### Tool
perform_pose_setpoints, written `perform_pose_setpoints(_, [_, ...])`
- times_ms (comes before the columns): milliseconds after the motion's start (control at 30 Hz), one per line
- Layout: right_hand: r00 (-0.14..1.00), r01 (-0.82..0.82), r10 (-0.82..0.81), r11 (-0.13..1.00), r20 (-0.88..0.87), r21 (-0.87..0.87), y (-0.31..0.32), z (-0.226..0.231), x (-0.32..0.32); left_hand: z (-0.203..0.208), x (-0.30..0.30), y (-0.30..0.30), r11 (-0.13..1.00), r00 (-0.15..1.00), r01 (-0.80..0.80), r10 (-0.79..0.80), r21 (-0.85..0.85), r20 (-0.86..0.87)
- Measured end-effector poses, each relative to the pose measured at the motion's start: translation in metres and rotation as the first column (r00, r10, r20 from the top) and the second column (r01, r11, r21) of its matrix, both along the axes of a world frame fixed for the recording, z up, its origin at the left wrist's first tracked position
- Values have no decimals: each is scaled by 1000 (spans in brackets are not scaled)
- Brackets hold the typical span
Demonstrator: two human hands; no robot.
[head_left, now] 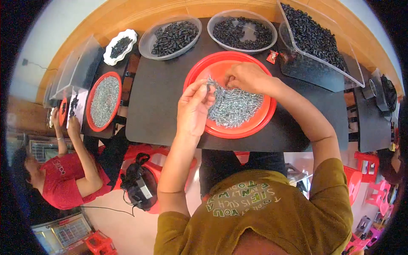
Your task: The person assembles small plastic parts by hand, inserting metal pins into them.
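Note:
My left hand point(194, 104) is raised over the left side of a round red tray point(201, 67), palm turned up. Its thumb and fingers pinch a small black piece point(208, 88), and silvery metal shows just above the fingertips. A heap of small silvery metal pieces point(236, 108), like screws or springs, covers much of the tray. At the heap's far edge, my right hand point(246, 77) is bent down with its fingertips pressed together. Whatever lies between those fingers is hidden by the hand.
Two clear round bowls point(146, 50) point(212, 44) of black parts stand at the back of the dark table point(153, 102). A large clear bin point(310, 70) of black parts is at the right, beside a small red packet point(272, 57). A co-worker point(70, 178) sits left, near another red tray point(88, 104).

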State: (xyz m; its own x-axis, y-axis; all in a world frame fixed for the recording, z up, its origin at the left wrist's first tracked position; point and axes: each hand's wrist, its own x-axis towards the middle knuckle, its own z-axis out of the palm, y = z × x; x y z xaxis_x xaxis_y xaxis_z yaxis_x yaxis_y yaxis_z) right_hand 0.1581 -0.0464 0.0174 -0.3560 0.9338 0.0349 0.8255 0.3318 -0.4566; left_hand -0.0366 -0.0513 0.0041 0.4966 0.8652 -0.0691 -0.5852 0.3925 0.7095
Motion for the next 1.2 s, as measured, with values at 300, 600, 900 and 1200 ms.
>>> perform_pose_setpoints(300, [937,55,-85,994,-339,-98,-10,4,10,-1,0,-7,990,999,16,-8,-139,53])
perform_pose_setpoints(600, [430,-24,-327,928,-842,-372,-59,12,-8,1,41,-20,995,989,-93,96,-36,113])
perform_pose_setpoints(900, [317,108,-307,952,-898,-287,-66,14,-10,9,62,-31,993,980,-115,119,-38,161])
perform_pose_setpoints(1200, [390,250,-211,961,-897,-117,-68,6,-17,6,64,-31,985,980,-98,120,-142,158])
